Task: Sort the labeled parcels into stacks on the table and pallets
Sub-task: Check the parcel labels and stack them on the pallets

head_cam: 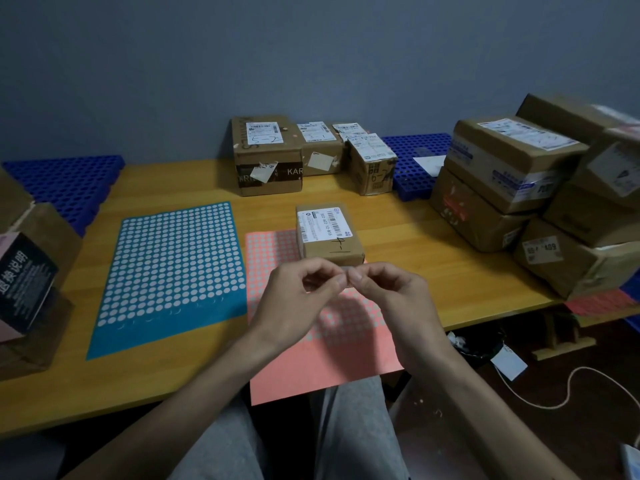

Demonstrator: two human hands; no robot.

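The left hand (287,306) and right hand (391,299) hover over the pink sticker sheet (311,368), fingers curled, thumbs and forefingers meeting to pinch a tiny pale scrap (347,270) too small to identify. Just beyond the fingertips, the small parcel (329,233) marked 4-1 lies flat on that sheet. A blue sticker sheet (173,271) lies left on the wooden table (433,258). Farther back stand labelled parcels (266,154), and stacked boxes (512,174) sit to the right.

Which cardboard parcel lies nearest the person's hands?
The small parcel marked 4-1, resting on the pink dot sheet just beyond the left hand and right hand; others stand by the wall or stacked at right.
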